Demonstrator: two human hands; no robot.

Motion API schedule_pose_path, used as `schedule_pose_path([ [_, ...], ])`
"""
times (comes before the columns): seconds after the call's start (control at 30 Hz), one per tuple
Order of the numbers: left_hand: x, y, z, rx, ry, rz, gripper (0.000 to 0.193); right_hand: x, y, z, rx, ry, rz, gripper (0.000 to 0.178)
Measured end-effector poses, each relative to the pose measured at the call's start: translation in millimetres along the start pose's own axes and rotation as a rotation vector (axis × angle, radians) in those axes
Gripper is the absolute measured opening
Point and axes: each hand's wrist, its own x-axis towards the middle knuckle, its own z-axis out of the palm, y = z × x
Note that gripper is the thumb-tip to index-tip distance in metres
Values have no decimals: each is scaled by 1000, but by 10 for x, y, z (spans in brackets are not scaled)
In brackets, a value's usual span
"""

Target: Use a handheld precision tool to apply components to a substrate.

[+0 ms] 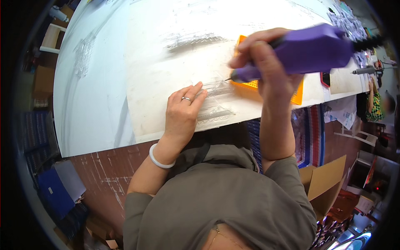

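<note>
A purple electric screwdriver (pixel 312 48) with a thin dark bit is gripped in my right hand (pixel 271 62), raised over the table and slightly blurred. The bit's tip points left, just above the worktop and beyond my left fingertips; whether it touches anything, I cannot tell. My left hand (pixel 185 108), with a ring and a white bangle on the wrist, rests on the white table (pixel 154 79) with its fingers stretched out. Beside those fingertips lie clear, thin strip-like pieces (pixel 216 89), hard to make out against the scuffed surface.
Partly behind my right hand stands an orange-yellow plastic basket (pixel 297 98). A dark cord (pixel 368 42) runs from the screwdriver to the right. Small pale purple items (pixel 348 23) crowd the far right. An open cardboard box (pixel 327 179) stands below the table, and another person (pixel 373 104) is at the right.
</note>
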Motion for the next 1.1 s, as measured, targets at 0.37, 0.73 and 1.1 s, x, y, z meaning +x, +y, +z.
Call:
schedule_pose_path([
  [0.37,-2,13,-14,0,-30,-16,38,-256,-261,-978,-287,483,70,5],
  [0.73,2,48,26,6,-37,-30,37,-347,-205,-1048,-305,496,124,4],
  [1.1,1,34,10,14,-41,-26,37,-388,-174,-1015,-318,486,117,5],
])
